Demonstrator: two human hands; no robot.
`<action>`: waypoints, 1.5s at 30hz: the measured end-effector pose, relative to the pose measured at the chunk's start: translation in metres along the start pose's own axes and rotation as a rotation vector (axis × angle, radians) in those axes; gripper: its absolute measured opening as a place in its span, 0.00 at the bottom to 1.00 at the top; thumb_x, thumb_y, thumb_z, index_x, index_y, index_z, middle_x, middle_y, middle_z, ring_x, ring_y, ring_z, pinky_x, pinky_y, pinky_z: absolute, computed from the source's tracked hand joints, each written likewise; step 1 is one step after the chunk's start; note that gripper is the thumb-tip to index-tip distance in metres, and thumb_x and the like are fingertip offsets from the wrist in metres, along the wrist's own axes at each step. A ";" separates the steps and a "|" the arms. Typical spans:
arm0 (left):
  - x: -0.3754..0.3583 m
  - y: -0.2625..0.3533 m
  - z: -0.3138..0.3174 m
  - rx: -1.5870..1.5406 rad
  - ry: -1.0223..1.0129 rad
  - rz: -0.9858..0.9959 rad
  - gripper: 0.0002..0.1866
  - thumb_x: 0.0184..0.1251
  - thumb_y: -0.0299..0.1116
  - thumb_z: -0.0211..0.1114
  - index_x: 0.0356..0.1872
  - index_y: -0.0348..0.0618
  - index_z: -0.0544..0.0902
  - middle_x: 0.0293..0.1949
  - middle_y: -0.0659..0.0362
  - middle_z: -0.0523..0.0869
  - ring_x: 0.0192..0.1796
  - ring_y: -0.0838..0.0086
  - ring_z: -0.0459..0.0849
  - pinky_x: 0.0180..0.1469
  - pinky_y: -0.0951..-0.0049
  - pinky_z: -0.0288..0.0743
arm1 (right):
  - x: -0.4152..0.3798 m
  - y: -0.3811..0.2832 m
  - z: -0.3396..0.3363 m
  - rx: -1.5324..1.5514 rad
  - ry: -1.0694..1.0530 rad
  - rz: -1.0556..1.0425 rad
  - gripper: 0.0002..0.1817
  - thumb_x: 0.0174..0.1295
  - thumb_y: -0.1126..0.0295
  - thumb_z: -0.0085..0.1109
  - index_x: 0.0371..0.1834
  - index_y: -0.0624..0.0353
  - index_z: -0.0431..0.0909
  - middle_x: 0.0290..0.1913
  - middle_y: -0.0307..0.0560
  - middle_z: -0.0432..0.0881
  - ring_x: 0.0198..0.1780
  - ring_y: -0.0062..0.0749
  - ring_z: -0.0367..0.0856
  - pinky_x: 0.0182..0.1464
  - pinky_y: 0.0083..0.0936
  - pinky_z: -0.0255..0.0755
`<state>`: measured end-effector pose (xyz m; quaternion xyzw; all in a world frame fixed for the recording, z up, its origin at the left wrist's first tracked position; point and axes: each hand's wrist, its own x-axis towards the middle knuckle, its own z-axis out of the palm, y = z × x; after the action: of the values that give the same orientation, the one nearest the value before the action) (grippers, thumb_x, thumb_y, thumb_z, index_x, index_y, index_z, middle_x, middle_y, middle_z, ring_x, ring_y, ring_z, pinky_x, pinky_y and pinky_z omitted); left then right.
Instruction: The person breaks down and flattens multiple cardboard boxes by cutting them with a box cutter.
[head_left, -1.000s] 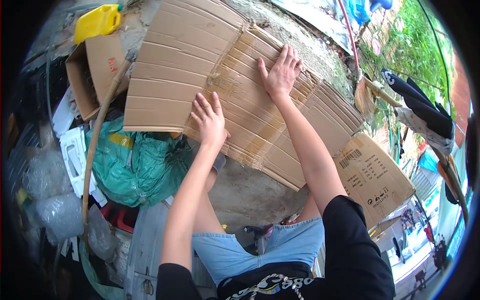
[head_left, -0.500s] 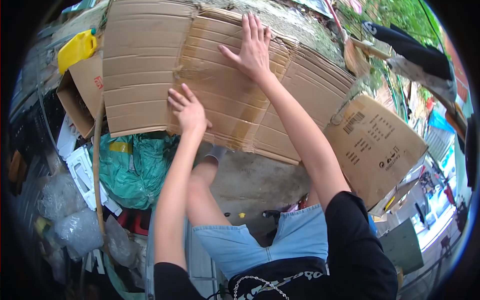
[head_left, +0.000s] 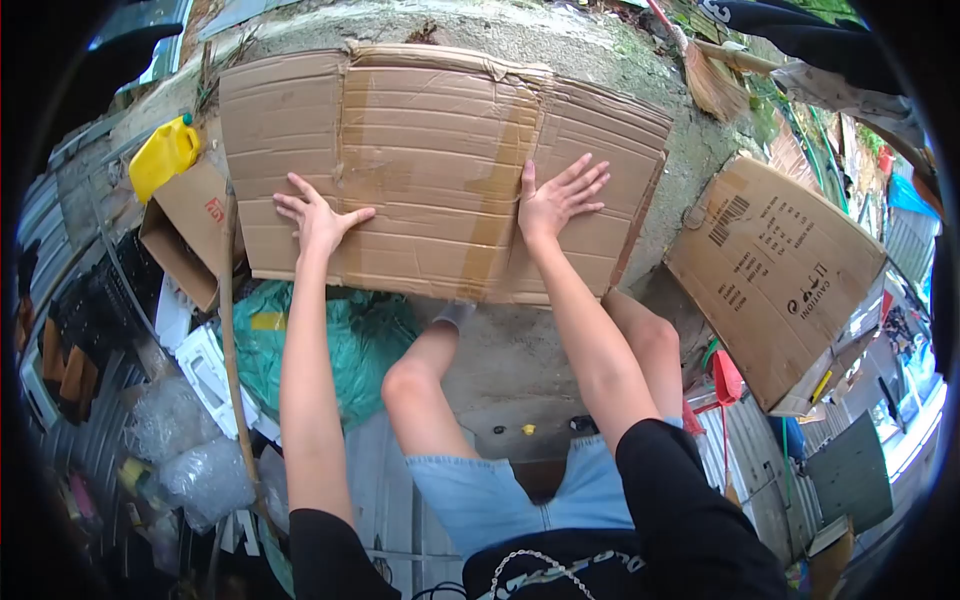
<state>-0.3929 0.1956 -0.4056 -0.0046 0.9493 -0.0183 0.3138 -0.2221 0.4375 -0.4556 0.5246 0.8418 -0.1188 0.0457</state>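
A wide, flattened cardboard sheet (head_left: 430, 150) with creases and two strips of brown tape leans against a rough concrete wall in front of me. My left hand (head_left: 318, 222) lies on its lower left part, fingers spread and thumb stretched to the right. On its right part, beside the tape strip, my right hand (head_left: 560, 203) rests with fingers apart. Both palms touch the cardboard, and neither hand grips it. The sheet's lower edge is just above my knees.
A printed cardboard box (head_left: 775, 270) stands at the right. On the left are a yellow jug (head_left: 164, 160), an open box (head_left: 190, 225), a wooden pole (head_left: 230, 330), a green plastic bag (head_left: 340, 345) and bubble wrap (head_left: 205, 485). A broom (head_left: 712, 85) is at the upper right.
My right hand has moved down and to the right across the cardboard. My left hand has shifted left. The sheet sits lower in view, its top edge now showing, and the camera view has shifted.
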 end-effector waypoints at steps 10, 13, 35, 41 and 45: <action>0.024 -0.009 0.022 0.140 -0.017 -0.030 0.77 0.20 0.63 0.73 0.61 0.34 0.24 0.61 0.25 0.33 0.65 0.35 0.35 0.62 0.45 0.46 | 0.005 0.006 0.030 -0.016 0.084 0.007 0.54 0.47 0.34 0.41 0.65 0.67 0.36 0.67 0.67 0.34 0.68 0.60 0.28 0.60 0.64 0.24; -0.003 0.009 -0.007 0.224 0.007 -0.050 0.73 0.24 0.65 0.70 0.63 0.36 0.30 0.60 0.24 0.38 0.65 0.37 0.40 0.63 0.50 0.47 | 0.007 0.010 0.008 -0.023 0.071 -0.007 0.53 0.49 0.34 0.41 0.65 0.67 0.39 0.67 0.66 0.36 0.68 0.59 0.33 0.60 0.65 0.29; -0.594 0.199 0.019 -0.202 -0.435 0.809 0.17 0.53 0.32 0.50 0.45 0.44 0.76 0.34 0.47 0.81 0.38 0.55 0.80 0.40 0.59 0.73 | 0.036 0.386 -0.457 -0.159 -0.745 -0.319 0.22 0.55 0.55 0.46 0.22 0.66 0.79 0.28 0.60 0.79 0.32 0.51 0.77 0.36 0.38 0.71; -0.557 0.059 0.025 -0.432 -0.089 0.216 0.12 0.50 0.35 0.52 0.37 0.48 0.79 0.38 0.48 0.81 0.44 0.55 0.78 0.46 0.60 0.70 | -0.127 0.536 -0.471 -0.359 -0.601 -0.329 0.19 0.49 0.56 0.48 0.20 0.61 0.80 0.25 0.57 0.79 0.34 0.49 0.79 0.40 0.39 0.71; -0.580 -0.090 0.081 -0.803 0.102 0.082 0.12 0.54 0.36 0.51 0.36 0.44 0.78 0.35 0.48 0.81 0.41 0.56 0.79 0.42 0.63 0.72 | -0.227 0.583 -0.435 -0.333 -0.825 -0.365 0.18 0.49 0.56 0.47 0.23 0.60 0.81 0.27 0.56 0.80 0.35 0.48 0.79 0.41 0.38 0.71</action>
<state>0.1211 0.1148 -0.1222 -0.0880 0.8947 0.3663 0.2401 0.4209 0.5924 -0.0776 0.2628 0.8393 -0.1869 0.4376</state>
